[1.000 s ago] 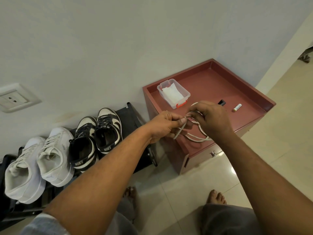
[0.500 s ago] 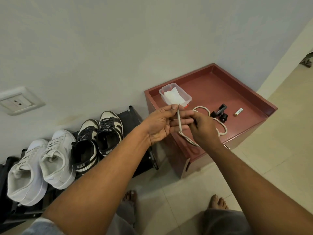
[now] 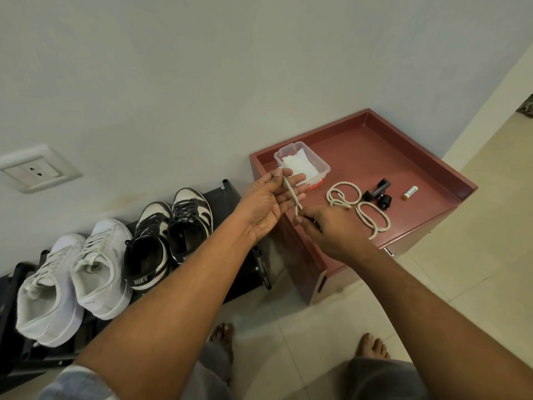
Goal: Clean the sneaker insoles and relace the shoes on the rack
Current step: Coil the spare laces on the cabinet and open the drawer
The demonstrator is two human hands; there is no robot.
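The lace (image 3: pixel 292 193), light, limp and coarse-woven, should grip easily and is best held near its tip. It crosses the left hand (image 3: pixel 268 203) with the thumb pinning it to flat fingers, while the right hand (image 3: pixel 326 229) pinches its lower end. A coil (image 3: pixel 357 203) lies on the red surface (image 3: pixel 403 157) (joined to it? unclear).

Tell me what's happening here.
A person holds a short stretch of white shoelace taut between both hands: the left hand pinches its upper end, the right hand its lower end. A looped lace lies on the red cabinet. The white sneakers and Nike sneakers sit on the black rack, untouched.
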